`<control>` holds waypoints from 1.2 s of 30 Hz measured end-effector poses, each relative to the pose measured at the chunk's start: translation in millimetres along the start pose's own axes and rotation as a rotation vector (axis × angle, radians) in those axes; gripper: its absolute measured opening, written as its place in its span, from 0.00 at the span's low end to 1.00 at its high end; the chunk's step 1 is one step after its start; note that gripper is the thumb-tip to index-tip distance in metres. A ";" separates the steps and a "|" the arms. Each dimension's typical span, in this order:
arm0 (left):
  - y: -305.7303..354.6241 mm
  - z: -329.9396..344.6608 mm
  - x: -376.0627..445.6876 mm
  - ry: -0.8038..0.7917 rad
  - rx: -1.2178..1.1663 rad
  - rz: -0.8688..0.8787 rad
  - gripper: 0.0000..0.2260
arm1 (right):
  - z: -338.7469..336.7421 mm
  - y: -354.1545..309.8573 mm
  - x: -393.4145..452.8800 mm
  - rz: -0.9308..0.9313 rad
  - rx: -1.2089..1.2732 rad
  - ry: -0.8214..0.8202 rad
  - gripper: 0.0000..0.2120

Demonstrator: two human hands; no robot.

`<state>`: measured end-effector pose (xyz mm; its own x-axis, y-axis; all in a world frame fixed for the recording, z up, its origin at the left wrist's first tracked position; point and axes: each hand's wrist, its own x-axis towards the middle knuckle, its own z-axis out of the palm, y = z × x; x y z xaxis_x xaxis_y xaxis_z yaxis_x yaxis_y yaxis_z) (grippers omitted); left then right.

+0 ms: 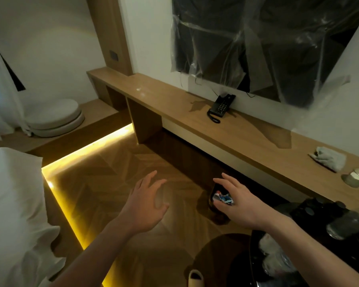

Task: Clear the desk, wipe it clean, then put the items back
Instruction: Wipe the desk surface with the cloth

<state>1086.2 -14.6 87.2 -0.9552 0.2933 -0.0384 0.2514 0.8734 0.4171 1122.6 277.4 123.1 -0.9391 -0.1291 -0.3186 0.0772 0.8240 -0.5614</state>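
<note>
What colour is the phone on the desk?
Black, with pale keypad buttons: the phone by the wall on the desk, head view.

I see a plastic-wrapped dark panel [257, 44] on the wall at one o'clock, white bedding [13, 204] at eight, round floor cushions [54, 119] at ten.

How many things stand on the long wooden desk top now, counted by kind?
Black corded telephone: 1
Crumpled grey-white cloth: 1
Small round pale jar: 1
Total: 3, along the desk top. The dark clutter at the right edge is too unclear to count.
</note>
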 end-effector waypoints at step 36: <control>-142.8 -37.8 458.8 -0.336 0.132 0.222 0.35 | -53.6 9.2 404.6 0.363 0.100 0.035 0.39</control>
<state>606.1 -19.4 44.4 -0.7773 0.5713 -0.2636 0.4840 0.8106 0.3297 725.4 262.3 30.0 -0.8553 0.1816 -0.4852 0.4377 0.7543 -0.4893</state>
